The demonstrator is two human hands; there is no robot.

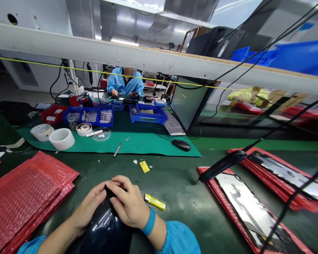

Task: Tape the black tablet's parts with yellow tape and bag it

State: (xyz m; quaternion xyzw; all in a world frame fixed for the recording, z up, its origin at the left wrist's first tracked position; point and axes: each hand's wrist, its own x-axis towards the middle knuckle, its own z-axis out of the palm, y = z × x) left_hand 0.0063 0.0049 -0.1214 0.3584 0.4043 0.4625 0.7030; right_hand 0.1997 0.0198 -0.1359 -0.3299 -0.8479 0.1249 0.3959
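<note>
A glossy black panel (106, 229) stands tilted in front of me, its narrow upper end between my hands. My left hand (88, 206) grips its left edge, thumb on the glossy face near the top corner. From the right, my right hand (129, 203) closes over the same upper end, fingertips pressed to the edge and face. A blue band circles the right wrist. Just beyond that wrist lies a yellow lighter (155, 201) on the dark green table. The panel's lower part runs out of view at the bottom.
Red bubble-wrap bags (29, 197) are stacked at left. At right lie silver-backed panels (243, 208) on red bags, with a hanging black electric screwdriver (222, 164) above. Tweezers (118, 148), tape rolls (62, 138), blue bins (148, 114) and a mouse (181, 145) sit ahead. A co-worker (125, 83) sits opposite.
</note>
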